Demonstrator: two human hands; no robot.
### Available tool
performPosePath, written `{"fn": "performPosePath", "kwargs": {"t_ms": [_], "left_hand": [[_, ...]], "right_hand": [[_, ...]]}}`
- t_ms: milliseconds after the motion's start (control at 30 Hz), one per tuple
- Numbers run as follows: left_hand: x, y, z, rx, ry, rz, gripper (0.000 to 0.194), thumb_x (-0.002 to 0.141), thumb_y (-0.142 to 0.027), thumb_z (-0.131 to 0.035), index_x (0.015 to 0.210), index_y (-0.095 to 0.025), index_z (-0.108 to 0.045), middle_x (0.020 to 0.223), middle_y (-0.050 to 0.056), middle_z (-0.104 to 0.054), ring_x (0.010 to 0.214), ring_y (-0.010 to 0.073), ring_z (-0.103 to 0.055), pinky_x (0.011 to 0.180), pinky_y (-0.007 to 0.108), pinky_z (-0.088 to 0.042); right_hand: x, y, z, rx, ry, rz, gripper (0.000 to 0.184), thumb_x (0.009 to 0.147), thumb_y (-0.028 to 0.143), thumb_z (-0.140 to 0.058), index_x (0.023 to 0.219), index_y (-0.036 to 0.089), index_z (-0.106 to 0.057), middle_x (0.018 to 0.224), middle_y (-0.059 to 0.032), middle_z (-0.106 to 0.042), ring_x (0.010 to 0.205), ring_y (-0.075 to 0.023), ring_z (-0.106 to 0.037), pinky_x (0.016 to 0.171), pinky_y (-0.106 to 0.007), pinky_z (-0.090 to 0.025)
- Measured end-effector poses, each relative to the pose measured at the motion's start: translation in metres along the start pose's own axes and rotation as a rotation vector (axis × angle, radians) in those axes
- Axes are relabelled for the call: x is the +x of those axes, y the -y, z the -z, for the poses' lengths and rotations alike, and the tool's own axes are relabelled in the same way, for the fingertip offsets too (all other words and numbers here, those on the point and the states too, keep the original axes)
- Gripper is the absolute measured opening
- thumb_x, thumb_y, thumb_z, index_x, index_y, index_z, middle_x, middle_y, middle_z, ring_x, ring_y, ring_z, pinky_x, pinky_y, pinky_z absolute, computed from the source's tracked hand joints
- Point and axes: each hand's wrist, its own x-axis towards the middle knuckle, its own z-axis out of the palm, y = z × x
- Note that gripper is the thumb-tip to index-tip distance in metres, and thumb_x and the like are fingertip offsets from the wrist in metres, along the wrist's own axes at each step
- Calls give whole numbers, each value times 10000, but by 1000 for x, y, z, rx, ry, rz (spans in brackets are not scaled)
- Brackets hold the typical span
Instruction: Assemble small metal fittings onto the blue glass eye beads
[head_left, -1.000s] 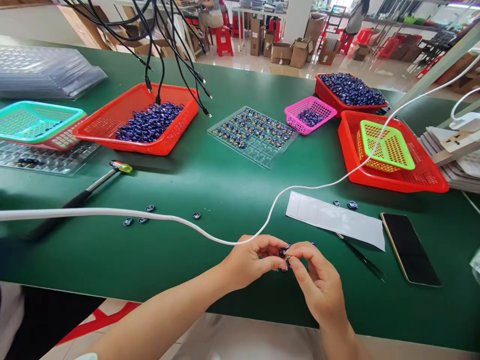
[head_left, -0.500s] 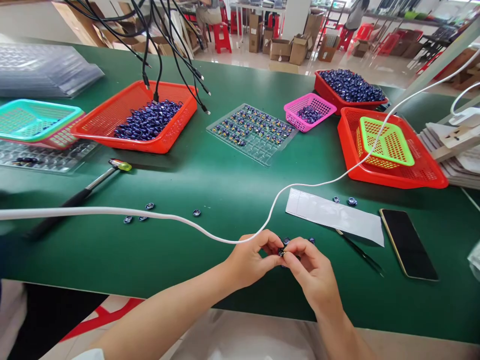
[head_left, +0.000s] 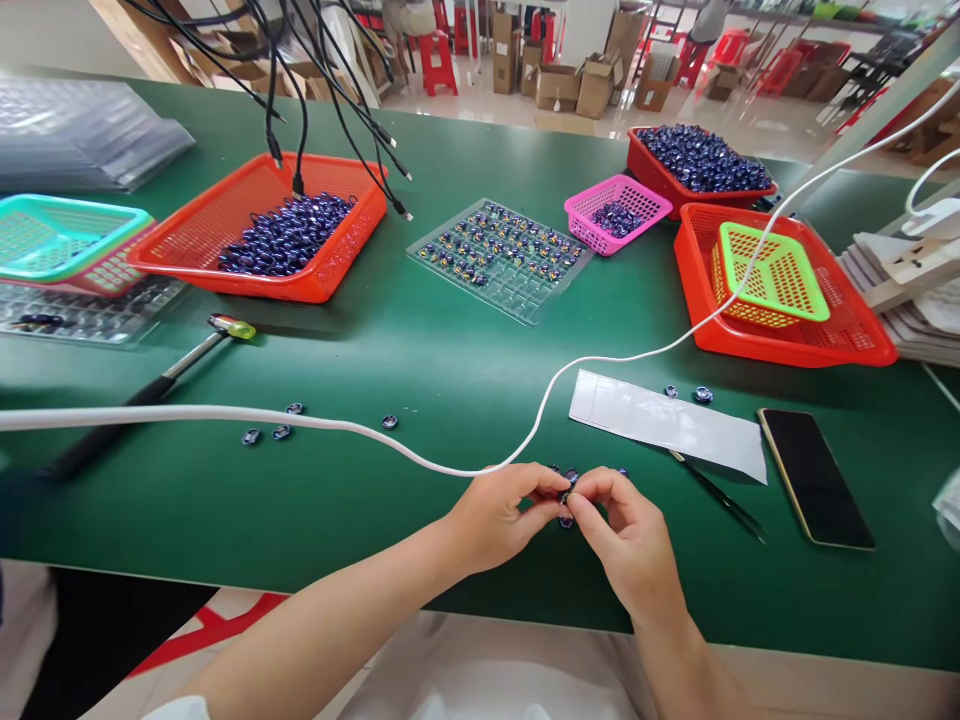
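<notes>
My left hand (head_left: 501, 512) and my right hand (head_left: 624, 535) meet low in the middle of the head view, fingertips pinched together on one small dark blue shiny part (head_left: 568, 494). My fingers cover most of it, so its exact kind does not show. Several similar blue parts lie on the green table close around my fingertips, one (head_left: 622, 472) just beyond my right hand. A white cable (head_left: 450, 468) passes over the back of my left hand. Farther off, a clear compartment tray (head_left: 517, 295) holds many blue parts with brassy bits.
Red baskets (head_left: 315, 285) of blue parts, a pink basket (head_left: 600, 238) and a lime basket (head_left: 810, 310) stand beyond. A hammer (head_left: 184, 365) lies left; a white strip (head_left: 667, 425), tweezers (head_left: 724, 500) and a phone (head_left: 816, 480) lie right. Black cables (head_left: 300, 130) hang above the left basket.
The camera view has shifted slightly. Both hands keep their pinch on the small part, with the fingertips moved a little; more loose blue parts show around them.
</notes>
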Motion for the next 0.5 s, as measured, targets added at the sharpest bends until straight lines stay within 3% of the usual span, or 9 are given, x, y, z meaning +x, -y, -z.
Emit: {"fn": "performPosePath", "kwargs": {"t_ms": [267, 400, 500], "left_hand": [[0, 0, 0, 123, -25, -80, 64, 827, -200, -718, 890, -203, -729, 774, 3, -760, 667, 127, -688, 617, 187, -490], [-2, 0, -1, 67, -9, -66, 82, 839, -196, -696, 908, -199, -741, 781, 19, -758, 691, 138, -695, 638, 201, -505], [-2, -2, -2, -59, -1, 21, 122, 835, -214, -698, 943, -183, -744, 850, 47, -762, 745, 154, -712, 693, 226, -544]], "right_hand": [[3, -1, 2, 37, 70, -63, 132, 919, 320, -603, 826, 228, -591, 834, 5, -579, 774, -150, -547, 703, -275, -444], [6, 0, 3, 121, 132, -115, 152, 915, 358, -616, 855, 227, -570, 828, 9, -557, 766, -149, -545, 689, -272, -457], [6, 2, 3, 88, 108, -127, 177, 911, 382, -624, 860, 223, -566, 820, 6, -566, 764, -151, -552, 685, -270, -457]]}}
